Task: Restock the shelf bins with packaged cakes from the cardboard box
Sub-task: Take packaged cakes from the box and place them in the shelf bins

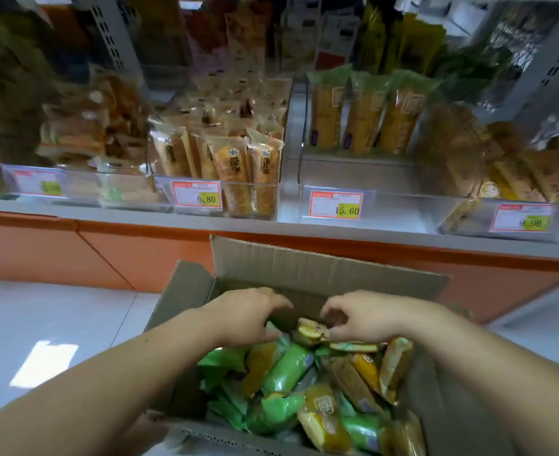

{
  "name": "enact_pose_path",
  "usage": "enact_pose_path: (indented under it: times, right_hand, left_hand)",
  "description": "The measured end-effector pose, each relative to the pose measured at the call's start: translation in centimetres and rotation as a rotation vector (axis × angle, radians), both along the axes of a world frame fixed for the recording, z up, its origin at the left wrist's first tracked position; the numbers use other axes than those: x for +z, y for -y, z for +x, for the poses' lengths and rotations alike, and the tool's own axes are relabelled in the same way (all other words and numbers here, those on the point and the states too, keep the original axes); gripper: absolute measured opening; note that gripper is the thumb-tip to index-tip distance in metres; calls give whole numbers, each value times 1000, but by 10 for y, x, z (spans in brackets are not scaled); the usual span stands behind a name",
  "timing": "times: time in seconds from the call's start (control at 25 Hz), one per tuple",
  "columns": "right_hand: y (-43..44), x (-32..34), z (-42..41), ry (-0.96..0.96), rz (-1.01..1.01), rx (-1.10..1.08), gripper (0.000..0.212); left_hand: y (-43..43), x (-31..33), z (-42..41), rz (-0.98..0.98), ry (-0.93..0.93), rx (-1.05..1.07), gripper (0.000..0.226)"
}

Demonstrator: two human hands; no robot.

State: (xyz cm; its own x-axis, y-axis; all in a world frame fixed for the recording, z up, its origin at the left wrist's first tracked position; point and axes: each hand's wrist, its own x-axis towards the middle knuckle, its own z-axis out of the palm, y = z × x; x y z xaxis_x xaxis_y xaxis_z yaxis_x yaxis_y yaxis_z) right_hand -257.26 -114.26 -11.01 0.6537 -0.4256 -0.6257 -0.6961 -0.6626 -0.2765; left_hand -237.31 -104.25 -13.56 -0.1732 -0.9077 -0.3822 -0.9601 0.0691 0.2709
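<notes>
both hands at the far wall of the open box

the cardboard box (pixel 320 268) stands open on the floor (pixel 41 324), just below the front edge of the shelf (pixel 172 222). its far flap is upright and its left flap is folded outward. the box is heaped from near wall to far wall with packaged cakes (pixel 288 370) in green and orange wrappers, lying loose at all angles.

the left hand (pixel 245 311) and the right hand (pixel 363 314) reach in side by side, both at the middle of the far wall, knuckles up and fingers curled downward. between them, on top of the heap, lies a brown cake pack (pixel 309 330). the right hand's thumb and fingertips sit at its right end, and the left hand's fingertips hang over a green wrapper by its left end. i cannot tell whether either hand has a hold, because the fingertips are hidden or blurred.

clear bins line the shelf's front edge. the right-of-middle bin (pixel 403 205), with a 15.60 price tag (pixel 335 205), holds three green-topped packs (pixel 360 116) upright against its back wall. the bin to its left (pixel 238 184), tagged 6.80 (pixel 197 195), is packed with upright tan-wrapped cakes (pixel 228 162) up to its front wall. the bins toward the shelf's left and right ends are too blurred to read.
</notes>
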Motion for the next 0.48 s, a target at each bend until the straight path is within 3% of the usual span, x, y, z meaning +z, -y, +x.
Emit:
enact_pose_path:
  times: [0.08, 0.2, 0.24, 0.32, 0.4, 0.48]
  right_hand:
    - [-4, -45, 4, -166, 29, 29, 45]
    - [-13, -97, -3, -332, 165, -44, 41]
    - [-20, -110, -6, -364, 282, -144, 45]
    - [-44, -136, -12, -435, 466, -270, 74]
    - [-75, -159, -13, -484, 441, -212, 99]
    - [-97, -173, -9, -399, 282, -186, 101]
  left_hand:
    - [-7, -41, 9, 188, 82, 30, 58]
    - [-20, -76, 6, 261, 122, 54, 54]
    - [-22, -82, -1, 270, 115, 31, 53]
    - [-28, -91, -18, 292, 95, -37, 55]
    - [-36, -99, -28, 316, 101, -85, 57]
    - [-44, -105, -27, 300, 122, -104, 58]
